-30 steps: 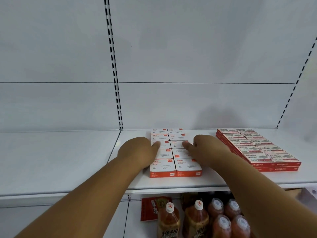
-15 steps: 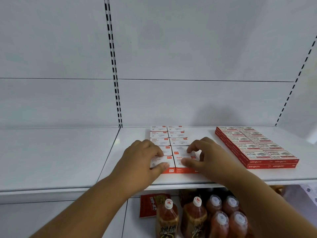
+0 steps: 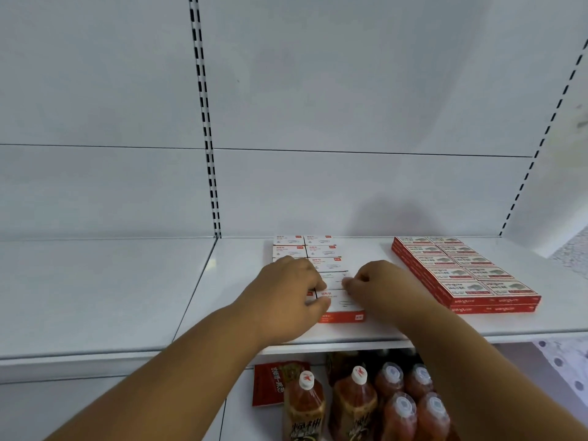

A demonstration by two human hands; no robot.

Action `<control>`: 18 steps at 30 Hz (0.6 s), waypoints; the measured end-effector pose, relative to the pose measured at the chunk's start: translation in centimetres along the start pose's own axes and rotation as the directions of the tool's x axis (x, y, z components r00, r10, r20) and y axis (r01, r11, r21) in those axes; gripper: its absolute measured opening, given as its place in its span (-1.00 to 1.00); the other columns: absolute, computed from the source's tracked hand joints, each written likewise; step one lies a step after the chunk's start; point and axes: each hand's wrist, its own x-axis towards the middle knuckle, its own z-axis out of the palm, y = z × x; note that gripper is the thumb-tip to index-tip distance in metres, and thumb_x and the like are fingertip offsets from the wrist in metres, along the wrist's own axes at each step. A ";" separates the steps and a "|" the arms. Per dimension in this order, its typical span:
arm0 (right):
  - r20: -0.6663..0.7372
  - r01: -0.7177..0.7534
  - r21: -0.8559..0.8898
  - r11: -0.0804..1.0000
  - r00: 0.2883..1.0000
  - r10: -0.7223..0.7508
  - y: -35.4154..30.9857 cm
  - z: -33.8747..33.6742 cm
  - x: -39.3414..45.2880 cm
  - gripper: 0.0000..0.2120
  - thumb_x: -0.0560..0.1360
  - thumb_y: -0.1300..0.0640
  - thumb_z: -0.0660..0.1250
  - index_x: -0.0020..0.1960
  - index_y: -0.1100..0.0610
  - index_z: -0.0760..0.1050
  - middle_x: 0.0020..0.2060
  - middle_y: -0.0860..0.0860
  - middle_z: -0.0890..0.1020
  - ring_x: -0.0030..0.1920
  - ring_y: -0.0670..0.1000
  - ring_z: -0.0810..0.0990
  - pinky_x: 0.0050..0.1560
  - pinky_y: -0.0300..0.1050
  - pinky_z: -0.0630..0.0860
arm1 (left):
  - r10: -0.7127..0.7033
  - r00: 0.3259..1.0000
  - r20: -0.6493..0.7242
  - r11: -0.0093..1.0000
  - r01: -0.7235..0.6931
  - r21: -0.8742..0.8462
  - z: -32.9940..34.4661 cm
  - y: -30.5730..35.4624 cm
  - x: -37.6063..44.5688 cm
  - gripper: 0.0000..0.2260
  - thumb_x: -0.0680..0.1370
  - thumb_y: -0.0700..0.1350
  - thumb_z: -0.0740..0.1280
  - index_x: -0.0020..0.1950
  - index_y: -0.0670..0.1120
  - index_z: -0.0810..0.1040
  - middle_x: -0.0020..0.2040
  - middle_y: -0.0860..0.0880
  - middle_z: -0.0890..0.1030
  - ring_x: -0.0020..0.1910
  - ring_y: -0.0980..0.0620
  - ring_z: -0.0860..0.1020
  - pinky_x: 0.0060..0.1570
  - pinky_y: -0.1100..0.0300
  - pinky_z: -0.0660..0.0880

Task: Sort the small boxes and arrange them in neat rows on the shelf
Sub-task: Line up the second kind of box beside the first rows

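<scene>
head view: left hand point(image 3: 286, 300) and right hand point(image 3: 378, 288) pinch small boxes point(image 3: 321, 249) beside red boxes point(image 3: 464, 272)

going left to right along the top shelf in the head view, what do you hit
Bare white shelf → left hand → white-and-orange small boxes in two columns → right hand → dark red boxes, stacked two high in two columns. Both hands overlap the white-and-orange block at its near end.

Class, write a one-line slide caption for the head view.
Both hands, left and right, grip small white-and-orange boxes in two rows on a white shelf.
</scene>
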 end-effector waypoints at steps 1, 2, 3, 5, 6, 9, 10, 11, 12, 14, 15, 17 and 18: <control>-0.004 -0.013 0.051 0.999 1.000 0.013 -0.1 0.0 -0.2 -0.70 0.55 -0.09 0.28 -0.18 0.13 0.54 -0.30 0.00 0.60 -0.30 -0.03 0.51 -0.39 -0.20 0.29 | -0.009 1.000 -0.008 1.000 0.009 -0.020 0.2 -0.1 -0.1 -0.66 0.56 0.15 0.27 0.29 0.07 0.57 0.23 0.14 0.53 0.24 0.12 0.41 0.28 0.16 0.38; -0.015 -0.026 0.105 0.994 1.000 0.027 -0.1 0.1 -0.4 -0.70 0.54 -0.10 0.30 -0.16 0.13 0.54 -0.28 0.00 0.61 -0.29 -0.03 0.52 -0.38 -0.20 0.30 | -0.019 1.000 -0.018 0.999 0.018 -0.036 0.4 -0.2 -0.2 -0.65 0.56 0.16 0.29 0.29 0.08 0.56 0.24 0.15 0.52 0.24 0.13 0.41 0.27 0.19 0.38; -0.030 -0.032 0.149 0.988 0.999 0.037 -0.1 0.1 -0.5 -0.71 0.53 -0.11 0.32 -0.13 0.12 0.54 -0.26 0.00 0.62 -0.28 -0.03 0.54 -0.36 -0.19 0.32 | -0.031 0.999 -0.031 0.998 0.029 -0.051 0.5 -0.2 -0.4 -0.65 0.55 0.16 0.30 0.29 0.08 0.56 0.24 0.15 0.51 0.25 0.14 0.40 0.27 0.22 0.38; -0.080 -0.036 0.211 0.977 0.995 0.054 -0.1 0.4 -0.6 -0.75 0.50 -0.12 0.35 -0.12 0.08 0.52 -0.22 -0.01 0.63 -0.25 -0.02 0.58 -0.34 -0.18 0.35 | -0.053 0.997 -0.054 0.996 0.048 -0.080 0.7 -0.1 -0.5 -0.65 0.53 0.16 0.32 0.28 0.10 0.53 0.25 0.16 0.48 0.26 0.16 0.39 0.27 0.25 0.37; -0.104 -0.037 0.246 0.968 0.993 0.065 -0.1 0.6 -0.5 -0.77 0.48 -0.11 0.37 -0.11 0.05 0.50 -0.21 -0.03 0.63 -0.23 -0.01 0.60 -0.33 -0.18 0.37 | -0.061 0.996 -0.062 0.994 0.055 -0.092 0.6 0.0 -0.6 -0.66 0.53 0.16 0.33 0.27 0.10 0.52 0.25 0.17 0.47 0.26 0.16 0.39 0.28 0.24 0.38; -0.150 -0.036 0.408 0.912 0.983 0.106 -0.4 1.1 -0.4 -0.87 0.48 0.00 0.39 -0.06 0.01 0.49 -0.18 -0.05 0.65 -0.24 -0.03 0.65 -0.34 -0.17 0.46 | -0.094 0.994 -0.064 0.987 0.085 -0.134 0.5 0.3 -0.8 -0.67 0.52 0.16 0.36 0.24 0.11 0.46 0.23 0.17 0.46 0.23 0.15 0.41 0.24 0.20 0.45; -0.174 -0.030 0.494 0.869 0.976 0.132 -0.5 1.1 -0.3 -0.91 0.49 0.07 0.38 -0.04 0.02 0.49 -0.15 -0.04 0.64 -0.24 -0.05 0.64 -0.37 -0.18 0.46 | -0.110 0.992 -0.062 0.982 0.099 -0.159 0.5 0.3 -0.8 -0.66 0.52 0.16 0.36 0.24 0.12 0.43 0.23 0.17 0.45 0.22 0.14 0.42 0.21 0.20 0.47; -0.206 -0.013 0.595 0.803 0.964 0.168 -0.6 0.9 -0.2 -0.93 0.51 0.13 0.36 -0.02 0.04 0.49 -0.12 -0.01 0.64 -0.23 -0.07 0.61 -0.40 -0.20 0.44 | -0.126 0.990 -0.064 0.975 0.112 -0.190 0.4 0.3 -0.9 -0.65 0.52 0.16 0.35 0.25 0.13 0.40 0.25 0.17 0.44 0.23 0.14 0.42 0.20 0.21 0.48; -0.238 0.018 0.695 0.719 0.949 0.206 -0.8 0.7 -0.1 -0.93 0.53 0.17 0.33 0.00 0.05 0.49 -0.09 0.01 0.63 -0.21 -0.09 0.59 -0.42 -0.24 0.41 | -0.139 0.988 -0.070 0.968 0.121 -0.221 0.3 0.2 -1.0 -0.64 0.54 0.15 0.34 0.28 0.13 0.37 0.28 0.17 0.42 0.25 0.15 0.41 0.21 0.24 0.46; -0.273 0.104 0.834 0.541 0.931 0.242 -1.0 -0.1 0.1 -0.91 0.58 0.19 0.28 0.05 0.04 0.47 -0.03 0.03 0.61 -0.16 -0.09 0.59 -0.42 -0.30 0.44 | -0.148 0.981 -0.126 0.959 0.111 -0.263 0.1 0.2 -1.0 -0.61 0.57 0.12 0.31 0.36 0.13 0.32 0.34 0.17 0.38 0.29 0.18 0.38 0.20 0.31 0.38; -0.284 0.146 0.856 0.497 0.934 0.215 -1.1 -0.4 0.1 -0.89 0.59 0.19 0.28 0.08 0.02 0.46 0.00 0.04 0.60 -0.13 -0.08 0.61 -0.38 -0.29 0.47 | -0.154 0.975 -0.162 0.951 0.102 -0.292 -0.2 0.3 -0.9 -0.59 0.58 0.10 0.30 0.39 0.14 0.29 0.35 0.18 0.38 0.27 0.20 0.39 0.15 0.35 0.37; -0.277 0.210 0.866 0.453 0.957 0.085 -1.5 -1.0 0.1 -0.84 0.57 0.18 0.32 0.13 0.04 0.44 0.01 0.07 0.61 -0.14 -0.04 0.65 -0.31 -0.24 0.55 | -0.213 0.957 -0.195 0.897 0.112 -0.427 -0.9 0.7 -0.4 -0.54 0.59 0.04 0.31 0.44 0.22 0.24 0.31 0.22 0.39 0.18 0.22 0.45 -0.05 0.45 0.42; -0.261 0.233 0.870 0.435 0.965 0.006 -1.7 -1.1 0.0 -0.81 0.55 0.20 0.35 0.13 0.06 0.44 -0.02 0.09 0.64 -0.16 -0.04 0.67 -0.29 -0.24 0.57 | -0.253 0.947 -0.198 0.848 0.119 -0.517 -1.3 1.0 -0.1 -0.50 0.58 0.00 0.33 0.44 0.29 0.23 0.26 0.25 0.41 0.10 0.23 0.49 -0.19 0.48 0.44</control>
